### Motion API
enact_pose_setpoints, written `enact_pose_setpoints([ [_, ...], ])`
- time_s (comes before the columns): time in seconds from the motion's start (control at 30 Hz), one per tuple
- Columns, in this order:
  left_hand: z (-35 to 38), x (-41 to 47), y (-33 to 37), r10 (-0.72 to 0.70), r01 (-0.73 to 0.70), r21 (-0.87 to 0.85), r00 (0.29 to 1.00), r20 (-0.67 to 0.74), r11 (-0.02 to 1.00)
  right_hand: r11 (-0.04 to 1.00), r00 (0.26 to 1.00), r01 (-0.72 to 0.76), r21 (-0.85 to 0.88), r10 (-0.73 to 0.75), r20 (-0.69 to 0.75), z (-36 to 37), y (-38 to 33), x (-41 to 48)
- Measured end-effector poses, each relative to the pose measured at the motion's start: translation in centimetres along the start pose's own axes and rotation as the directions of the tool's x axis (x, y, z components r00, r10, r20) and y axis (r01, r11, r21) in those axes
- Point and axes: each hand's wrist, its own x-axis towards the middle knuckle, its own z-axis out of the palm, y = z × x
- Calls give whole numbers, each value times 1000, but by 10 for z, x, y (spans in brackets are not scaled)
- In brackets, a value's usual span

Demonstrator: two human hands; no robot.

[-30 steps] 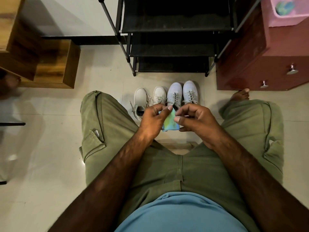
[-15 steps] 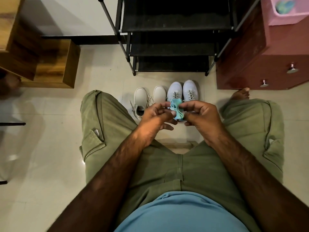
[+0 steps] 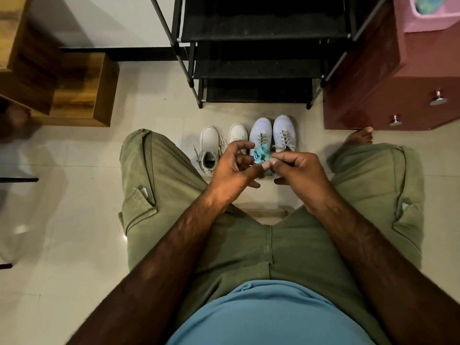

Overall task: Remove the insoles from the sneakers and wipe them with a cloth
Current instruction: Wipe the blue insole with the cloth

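Observation:
Two pairs of white sneakers stand side by side on the floor between my knees: the left pair point(image 3: 211, 149) and the laced right pair point(image 3: 273, 131). Above them I hold a small crumpled blue-green cloth point(image 3: 260, 153). My right hand point(image 3: 300, 174) pinches the cloth between thumb and fingers. My left hand point(image 3: 232, 170) is beside it, its thumb touching the cloth's lower edge and its fingers curled and apart. The hands hide the heels of the middle sneakers. No insole is visible.
A black shoe rack point(image 3: 256, 53) stands just behind the sneakers. A red-brown drawer cabinet point(image 3: 388, 95) with metal knobs is at the right, a pink basket point(image 3: 423, 23) on top. A wooden unit point(image 3: 62, 88) sits at the left. My bare foot point(image 3: 359, 136) rests near the cabinet.
The cloth went from a flat hanging piece to a bunched wad held higher. My left hand's fingers have loosened and spread, while my right hand keeps its pinch.

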Motion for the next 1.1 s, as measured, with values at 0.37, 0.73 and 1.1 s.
enact_pose_setpoints([
  [0.37,-9,5,7,-236,195,-252,961,-142,948,958,969,-147,246,189,-158,-4,-5,6],
  [0.73,-3,6,7,-242,225,-249,969,-40,942,995,995,-73,66,77,-58,-3,1,5],
  [1.1,-6,3,8,-88,77,-123,993,-81,989,955,967,166,-247,-207,-151,-2,6,5],
])
